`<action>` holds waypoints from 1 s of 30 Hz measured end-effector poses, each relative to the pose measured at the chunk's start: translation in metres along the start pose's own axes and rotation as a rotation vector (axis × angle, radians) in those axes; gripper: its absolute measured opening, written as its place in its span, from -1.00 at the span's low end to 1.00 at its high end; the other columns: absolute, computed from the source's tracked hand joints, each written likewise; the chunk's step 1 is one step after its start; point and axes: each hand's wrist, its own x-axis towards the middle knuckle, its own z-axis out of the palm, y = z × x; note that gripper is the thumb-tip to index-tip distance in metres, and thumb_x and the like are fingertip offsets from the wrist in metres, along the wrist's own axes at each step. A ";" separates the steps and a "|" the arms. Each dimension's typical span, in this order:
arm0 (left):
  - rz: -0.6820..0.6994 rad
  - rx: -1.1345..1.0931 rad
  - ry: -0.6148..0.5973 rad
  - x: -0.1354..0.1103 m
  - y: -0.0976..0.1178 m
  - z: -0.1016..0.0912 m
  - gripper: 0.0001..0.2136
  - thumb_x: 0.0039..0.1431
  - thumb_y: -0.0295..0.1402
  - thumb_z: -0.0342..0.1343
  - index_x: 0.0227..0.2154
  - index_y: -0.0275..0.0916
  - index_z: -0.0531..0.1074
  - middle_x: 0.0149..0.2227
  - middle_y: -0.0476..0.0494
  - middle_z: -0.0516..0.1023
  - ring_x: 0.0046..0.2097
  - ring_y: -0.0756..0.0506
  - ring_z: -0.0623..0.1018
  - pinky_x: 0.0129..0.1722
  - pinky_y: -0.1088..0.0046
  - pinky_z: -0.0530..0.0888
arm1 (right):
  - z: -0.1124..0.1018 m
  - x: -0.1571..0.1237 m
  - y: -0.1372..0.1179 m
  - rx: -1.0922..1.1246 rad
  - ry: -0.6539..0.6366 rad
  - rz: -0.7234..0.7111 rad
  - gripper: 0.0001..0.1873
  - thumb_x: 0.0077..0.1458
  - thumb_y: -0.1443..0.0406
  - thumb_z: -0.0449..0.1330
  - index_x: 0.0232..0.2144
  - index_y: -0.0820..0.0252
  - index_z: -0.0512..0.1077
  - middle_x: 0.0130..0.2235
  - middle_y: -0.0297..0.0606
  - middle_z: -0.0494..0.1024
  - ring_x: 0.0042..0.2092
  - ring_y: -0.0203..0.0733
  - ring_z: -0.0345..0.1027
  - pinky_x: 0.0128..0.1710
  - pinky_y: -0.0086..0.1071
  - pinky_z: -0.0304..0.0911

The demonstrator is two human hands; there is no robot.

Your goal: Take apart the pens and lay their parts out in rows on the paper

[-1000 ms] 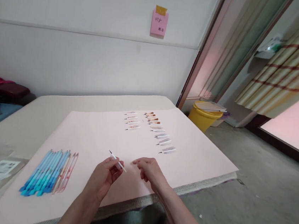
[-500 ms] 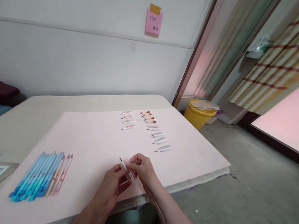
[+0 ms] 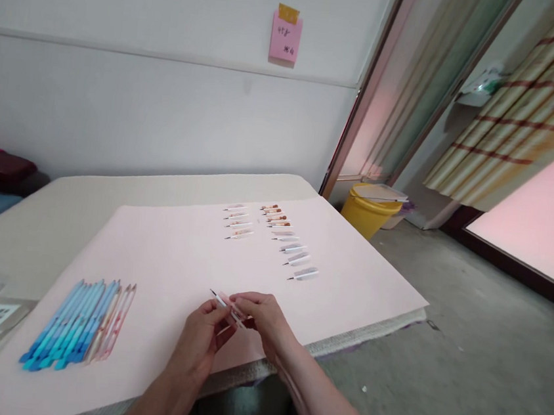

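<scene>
White dark-tipped stick (image 3: 219,300) between left hand (image 3: 200,333) and right hand (image 3: 263,315).
Blue pens (image 3: 74,325) lie left of both; left pinches the stick; right's fingers bend in beside it, hold unclear. Light pinch, tip clear of fingers, appears advisable.

Head cam: worn up above the grip, aimed forward and kinda down
Left hand (image 3: 201,335), right hand (image 3: 262,313): pretty close up, lower middle of the shot
Wall (image 3: 168,113): roughly dead ahead, well beyond the grip
Floor (image 3: 417,381): caught right of the grip
</scene>
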 end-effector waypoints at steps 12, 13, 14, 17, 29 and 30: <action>0.035 -0.030 -0.028 0.001 0.003 -0.002 -0.87 -0.16 -0.40 0.25 -0.57 -0.30 0.40 -0.50 -0.09 0.49 -0.42 -0.02 0.49 -0.30 0.39 0.44 | 0.001 0.010 0.016 -0.054 -0.055 -0.121 -0.79 -0.22 0.30 0.26 -0.43 0.27 0.54 -0.56 -0.36 0.41 -0.53 -0.40 0.15 -0.50 -0.46 0.10; 0.041 -0.033 -0.040 0.001 0.003 -0.002 -0.87 -0.16 -0.40 0.25 -0.58 -0.31 0.40 -0.50 -0.10 0.49 -0.41 -0.03 0.49 -0.28 0.36 0.44 | 0.001 0.009 0.015 -0.085 -0.070 -0.121 -0.80 -0.19 0.29 0.25 -0.43 0.26 0.54 -0.57 -0.37 0.40 -0.53 -0.40 0.15 -0.50 -0.46 0.11; 0.046 -0.037 -0.048 0.001 0.002 -0.002 -0.86 -0.16 -0.40 0.25 -0.58 -0.31 0.40 -0.49 -0.11 0.49 -0.40 -0.04 0.49 -0.27 0.34 0.44 | 0.000 0.007 0.014 -0.114 -0.090 -0.119 -0.79 -0.16 0.27 0.25 -0.41 0.26 0.54 -0.57 -0.38 0.38 -0.53 -0.41 0.15 -0.49 -0.47 0.12; 0.058 -0.038 -0.036 0.002 0.002 -0.003 -0.87 -0.17 -0.40 0.26 -0.56 -0.32 0.42 -0.45 -0.15 0.51 -0.36 -0.08 0.50 -0.26 0.31 0.44 | 0.001 0.000 0.010 -0.156 -0.137 -0.106 -0.72 -0.09 0.17 0.22 -0.33 0.20 0.54 -0.51 -0.36 0.39 -0.49 -0.38 0.19 -0.48 -0.47 0.17; 0.109 -0.014 0.015 0.006 0.000 -0.007 -0.86 -0.21 -0.43 0.28 -0.52 -0.34 0.47 -0.46 -0.10 0.45 -0.45 0.05 0.39 -0.47 0.55 0.36 | 0.008 -0.001 0.012 0.049 -0.089 -0.060 -0.64 -0.18 0.18 0.31 -0.31 0.29 0.53 -0.56 -0.35 0.37 -0.55 -0.42 0.20 -0.46 -0.43 0.20; 0.115 -0.010 0.008 0.006 0.000 -0.007 -0.86 -0.21 -0.43 0.28 -0.53 -0.35 0.47 -0.46 -0.10 0.46 -0.44 0.04 0.40 -0.45 0.54 0.38 | 0.007 -0.001 0.012 0.062 -0.087 -0.049 -0.63 -0.19 0.18 0.31 -0.31 0.30 0.53 -0.55 -0.33 0.40 -0.54 -0.40 0.22 -0.45 -0.42 0.21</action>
